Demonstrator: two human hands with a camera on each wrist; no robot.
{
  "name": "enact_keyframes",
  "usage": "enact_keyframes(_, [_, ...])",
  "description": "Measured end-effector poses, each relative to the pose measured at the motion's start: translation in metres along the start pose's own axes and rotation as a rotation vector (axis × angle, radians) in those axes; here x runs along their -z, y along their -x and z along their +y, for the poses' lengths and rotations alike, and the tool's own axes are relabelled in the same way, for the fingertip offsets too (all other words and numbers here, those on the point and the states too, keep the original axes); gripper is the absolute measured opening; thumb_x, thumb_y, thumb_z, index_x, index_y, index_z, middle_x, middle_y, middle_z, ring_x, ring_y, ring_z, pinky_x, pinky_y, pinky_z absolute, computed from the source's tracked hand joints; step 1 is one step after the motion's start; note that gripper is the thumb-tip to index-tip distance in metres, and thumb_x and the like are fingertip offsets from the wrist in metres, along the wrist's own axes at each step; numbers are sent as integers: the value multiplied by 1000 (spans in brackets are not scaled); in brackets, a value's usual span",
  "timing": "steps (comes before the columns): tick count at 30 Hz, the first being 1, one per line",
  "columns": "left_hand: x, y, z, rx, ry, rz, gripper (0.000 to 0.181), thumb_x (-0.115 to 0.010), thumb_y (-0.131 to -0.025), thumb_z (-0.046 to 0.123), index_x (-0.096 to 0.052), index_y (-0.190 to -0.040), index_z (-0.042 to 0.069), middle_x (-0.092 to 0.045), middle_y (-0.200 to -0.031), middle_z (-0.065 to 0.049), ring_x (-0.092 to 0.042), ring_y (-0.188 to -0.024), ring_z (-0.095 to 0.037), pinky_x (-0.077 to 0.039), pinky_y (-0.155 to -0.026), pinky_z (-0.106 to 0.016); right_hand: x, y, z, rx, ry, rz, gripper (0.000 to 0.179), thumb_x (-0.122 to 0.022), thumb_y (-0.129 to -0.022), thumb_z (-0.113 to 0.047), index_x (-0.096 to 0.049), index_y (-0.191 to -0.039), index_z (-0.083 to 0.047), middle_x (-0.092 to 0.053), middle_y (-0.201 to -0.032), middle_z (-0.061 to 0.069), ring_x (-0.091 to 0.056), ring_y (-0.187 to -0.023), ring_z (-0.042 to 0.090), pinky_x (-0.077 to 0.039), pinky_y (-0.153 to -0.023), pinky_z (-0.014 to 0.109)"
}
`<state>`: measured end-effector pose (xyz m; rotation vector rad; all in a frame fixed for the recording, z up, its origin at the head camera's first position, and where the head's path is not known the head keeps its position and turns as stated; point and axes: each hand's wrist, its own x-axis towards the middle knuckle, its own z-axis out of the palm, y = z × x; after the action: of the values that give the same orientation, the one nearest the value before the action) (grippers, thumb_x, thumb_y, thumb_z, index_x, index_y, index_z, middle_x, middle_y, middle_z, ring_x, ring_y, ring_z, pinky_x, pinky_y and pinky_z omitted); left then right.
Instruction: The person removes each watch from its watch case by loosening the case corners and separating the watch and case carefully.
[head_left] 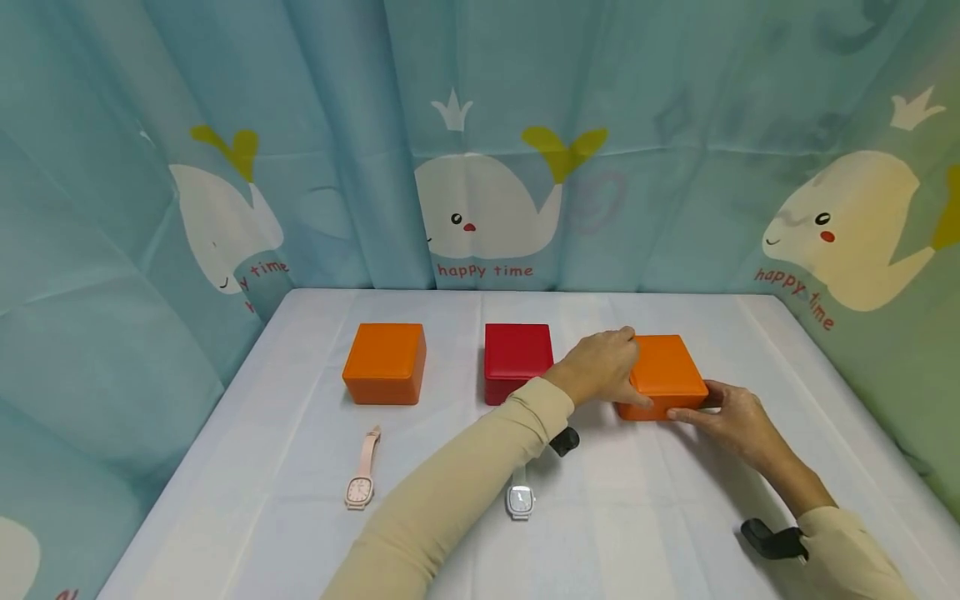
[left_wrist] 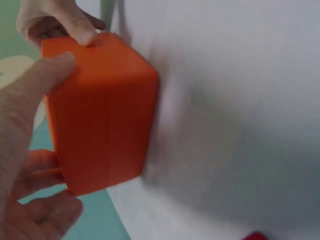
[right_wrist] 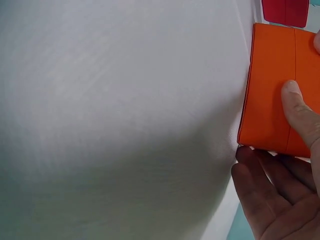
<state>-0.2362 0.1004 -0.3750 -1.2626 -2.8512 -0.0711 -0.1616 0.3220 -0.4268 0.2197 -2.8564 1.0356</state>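
A closed orange box (head_left: 667, 367) is at the right of the table, between both hands. My left hand (head_left: 603, 362) grips its left side, thumb at the front and fingers at the back edge. From the right, my right hand (head_left: 738, 421) holds it, thumb on the front face and fingers along the side. In the left wrist view, both thumbs press the front of the orange box (left_wrist: 105, 120). The right wrist view has the right thumb (right_wrist: 295, 102) across the seam between lid and base.
A red box (head_left: 517, 354) stands left of the left hand, partly behind it. Farther left is another orange box (head_left: 386, 362). A pink watch (head_left: 359, 490) and a white watch (head_left: 520, 500) lie in front of these boxes. A whale-print curtain (head_left: 480, 208) hangs behind the table.
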Motion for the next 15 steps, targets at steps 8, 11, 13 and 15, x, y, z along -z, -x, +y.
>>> enact_keyframes(8, [1, 0, 0, 36, 77, -33, 48, -77, -81, 64, -66, -83, 17, -55, -124, -4, -55, -105, -11, -48, -78, -17, -2, -1, -1, -7, -10, 10, 63, -89, -81, -23, -62, -119, 20, -73, -97, 24, -68, -86, 33, -50, -66, 19])
enact_keyframes(11, [2, -2, -1, 20, 93, -42, 49, -77, -82, 62, -65, -83, 15, -60, -115, -3, -54, -105, -12, -46, -78, -16, -3, 0, 0, -2, -7, 24, 61, -89, -81, -22, -62, -118, 20, -73, -96, 24, -68, -85, 33, -50, -65, 19])
enact_keyframes(13, [4, -3, -2, -5, 94, -53, 50, -77, -82, 61, -64, -84, 13, -60, -97, 0, -53, -94, -11, -44, -75, -16, -2, 0, 1, 5, -7, 35, 59, -89, -81, -20, -63, -116, 20, -72, -96, 25, -68, -85, 34, -50, -63, 20])
enact_keyframes(15, [6, -5, -3, -23, 110, -65, 50, -77, -83, 59, -64, -85, 12, -56, -86, 2, -50, -83, -11, -43, -70, -16, -2, 0, 1, 11, -9, 40, 58, -88, -82, -20, -63, -115, 20, -72, -96, 26, -69, -85, 35, -50, -63, 20])
